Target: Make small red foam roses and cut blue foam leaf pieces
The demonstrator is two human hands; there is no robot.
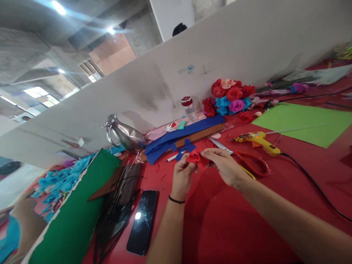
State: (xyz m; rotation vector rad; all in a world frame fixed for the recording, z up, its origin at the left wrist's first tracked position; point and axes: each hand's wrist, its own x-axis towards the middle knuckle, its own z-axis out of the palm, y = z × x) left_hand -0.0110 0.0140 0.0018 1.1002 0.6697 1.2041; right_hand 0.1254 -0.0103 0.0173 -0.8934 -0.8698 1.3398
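A small red paper flower (193, 157) is pinched in the fingers of my left hand (182, 175), which wears a dark band at the wrist. My right hand (222, 164) closes its thumb and fingertips on a red piece at the flower's right side, probably a petal, though it blends with the red table. Just beyond the hands lie blue paper pieces (189, 145) and a white stick-like item (172, 158). Scissors with red handles (254, 164) rest beside my right hand, blades pointing away to the left.
A yellow glue gun (258, 140) with a black cord lies right, near a green sheet (305, 123). Paper roses (233, 93), a red-lidded jar (188, 108) and a steel jug (125, 134) stand by the partition. A phone (142, 222) and green board (79, 209) are left.
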